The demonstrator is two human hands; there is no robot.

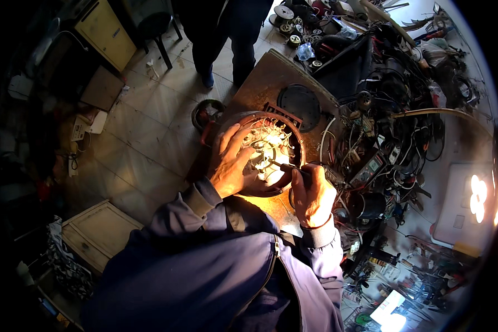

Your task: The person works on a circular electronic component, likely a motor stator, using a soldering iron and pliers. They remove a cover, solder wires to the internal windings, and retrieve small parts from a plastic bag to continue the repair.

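A round reddish-brown housing [300,145] stands on the bench in front of me, its inside brightly lit and filled with wires and small parts. My left hand [230,163] lies over its left rim, some fingers along the edge and others reaching inward, gripping it. From the right comes my right hand [313,195], closed around a slim, dark screwdriver-like tool [285,166]. The tool's tip points into the lit middle of the housing; glare hides what exactly it touches.
Past the housing, a black round disc [298,107] lies on the brown bench top [260,83]. Tangled cables, parts and a meter [367,170] crowd the right side. Another person's legs [227,39] stand beyond the bench. A dark bowl [208,113] sits to the left.
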